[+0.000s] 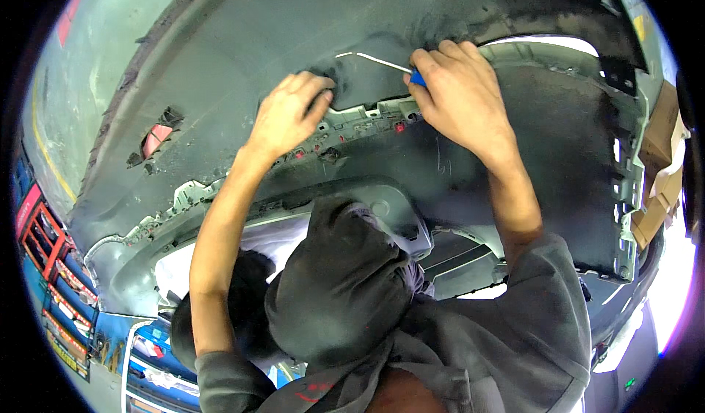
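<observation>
A large dark grey car bumper cover [514,119] spreads before me, its inner side showing. My right hand [463,93] is closed around the blue handle of a hooked pick [382,62]. The pick's thin pale shaft points left over the panel and bends near its tip. At the notched, clip-lined edge in the middle, my left hand [290,116] grips the bumper with curled fingers; its fingertips are partly hidden. Between the two hands, a pale jagged edge strip [367,112] with small red spots is exposed.
A torn opening [156,140] shows pink at the left of the panel. Blue shelving [62,295] with red-edged bins stands far left, above a white-framed rack [158,376]. Cardboard boxes [661,141] are stacked at the right. Dark cloth [338,288] covers the lower middle.
</observation>
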`<state>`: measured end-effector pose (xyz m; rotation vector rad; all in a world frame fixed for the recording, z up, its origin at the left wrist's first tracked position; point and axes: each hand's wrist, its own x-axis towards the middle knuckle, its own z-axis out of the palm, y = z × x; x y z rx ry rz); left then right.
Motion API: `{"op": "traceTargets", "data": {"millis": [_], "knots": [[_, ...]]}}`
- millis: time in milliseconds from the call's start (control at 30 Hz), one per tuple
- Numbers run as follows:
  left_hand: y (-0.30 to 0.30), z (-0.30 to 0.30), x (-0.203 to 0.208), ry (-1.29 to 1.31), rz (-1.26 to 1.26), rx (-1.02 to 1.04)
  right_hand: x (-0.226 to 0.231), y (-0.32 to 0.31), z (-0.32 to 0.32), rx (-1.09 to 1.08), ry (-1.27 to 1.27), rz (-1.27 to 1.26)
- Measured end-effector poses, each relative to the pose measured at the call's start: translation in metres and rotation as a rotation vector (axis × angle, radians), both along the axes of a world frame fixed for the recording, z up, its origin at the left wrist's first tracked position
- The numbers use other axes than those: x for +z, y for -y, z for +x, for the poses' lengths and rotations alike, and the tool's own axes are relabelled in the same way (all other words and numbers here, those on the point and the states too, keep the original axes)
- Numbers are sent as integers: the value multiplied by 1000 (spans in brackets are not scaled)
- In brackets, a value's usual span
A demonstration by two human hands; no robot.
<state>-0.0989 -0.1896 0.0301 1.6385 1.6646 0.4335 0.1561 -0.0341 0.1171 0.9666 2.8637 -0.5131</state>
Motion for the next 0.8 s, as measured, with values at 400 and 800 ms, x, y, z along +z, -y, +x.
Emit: {"op": "traceTargets", "data": {"millis": [400, 800], "knots": [[5, 53, -27, 197, 35, -55, 12, 1, -22, -44, 149, 51], [8, 33, -47, 70, 61, -130, 8, 18, -34, -20, 243, 184]]}}
